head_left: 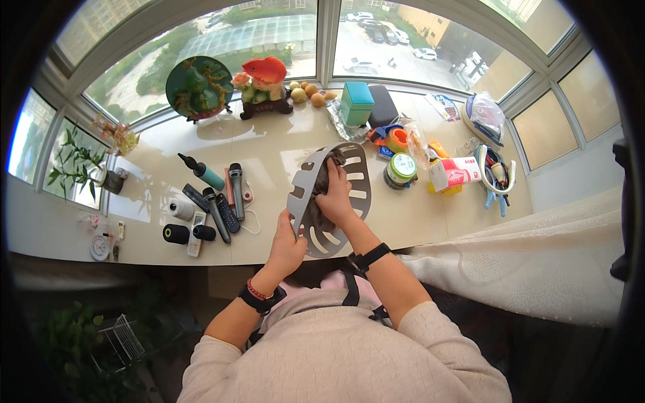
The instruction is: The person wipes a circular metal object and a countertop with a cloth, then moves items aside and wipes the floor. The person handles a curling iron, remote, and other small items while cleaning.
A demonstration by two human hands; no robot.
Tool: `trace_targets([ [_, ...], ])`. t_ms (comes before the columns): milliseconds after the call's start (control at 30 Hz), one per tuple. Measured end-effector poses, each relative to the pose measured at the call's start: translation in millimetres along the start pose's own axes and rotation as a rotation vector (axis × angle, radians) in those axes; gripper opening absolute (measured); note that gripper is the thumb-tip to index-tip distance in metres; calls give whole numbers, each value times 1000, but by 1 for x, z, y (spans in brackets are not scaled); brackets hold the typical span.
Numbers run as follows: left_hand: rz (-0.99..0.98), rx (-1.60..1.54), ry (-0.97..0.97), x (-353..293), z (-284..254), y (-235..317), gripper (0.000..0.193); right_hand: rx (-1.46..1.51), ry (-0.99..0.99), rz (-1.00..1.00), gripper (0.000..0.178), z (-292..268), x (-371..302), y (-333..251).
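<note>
A grey plastic basket (pixel 306 176) with slotted sides is tilted on its side above the front of the table. My left hand (pixel 287 245) grips its rim at the lower left, thumb on one face and fingers behind. Inside the basket, my right hand (pixel 335 197) is closed on a crumpled dark grey cloth (pixel 336 157), pressing it against the inner wall. Part of the cloth hangs below my right hand, and my fingers cover some of it.
Left on the table (pixel 269 138) lie microphones (pixel 236 185), remotes and a teal-handled tool (pixel 204 173). Right are a green-lidded jar (pixel 402 168), orange tape (pixel 398 139), a tissue pack (pixel 457 172) and coiled cables (pixel 496 173). Ornaments (pixel 265 84), fruit and a teal tin (pixel 357 104) line the window.
</note>
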State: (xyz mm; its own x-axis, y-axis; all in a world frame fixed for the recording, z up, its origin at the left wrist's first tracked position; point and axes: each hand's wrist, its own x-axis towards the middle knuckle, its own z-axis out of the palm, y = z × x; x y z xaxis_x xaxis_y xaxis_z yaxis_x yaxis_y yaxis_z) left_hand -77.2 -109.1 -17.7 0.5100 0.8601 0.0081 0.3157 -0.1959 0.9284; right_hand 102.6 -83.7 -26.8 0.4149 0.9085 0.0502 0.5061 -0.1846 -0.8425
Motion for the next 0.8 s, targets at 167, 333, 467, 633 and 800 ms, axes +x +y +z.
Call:
trace_targets([
  [167,-303,-532,10,29,-56,5,73,-63,-226,-599,68,22,-18,-39],
  [333,-308,-631,-117,32,-96,14,72,-369,-73,-420,51,-11,10,-27],
  [467,-236,-567,-135,33,-91,15,73,-28,308,-252,53,4,52,-42],
  [633,-213,-632,-48,55,-99,6,76,-15,-160,-549,52,50,23,-82],
  [800,-270,-576,29,47,-125,11,75,-692,-376,-784,40,2,42,-85],
])
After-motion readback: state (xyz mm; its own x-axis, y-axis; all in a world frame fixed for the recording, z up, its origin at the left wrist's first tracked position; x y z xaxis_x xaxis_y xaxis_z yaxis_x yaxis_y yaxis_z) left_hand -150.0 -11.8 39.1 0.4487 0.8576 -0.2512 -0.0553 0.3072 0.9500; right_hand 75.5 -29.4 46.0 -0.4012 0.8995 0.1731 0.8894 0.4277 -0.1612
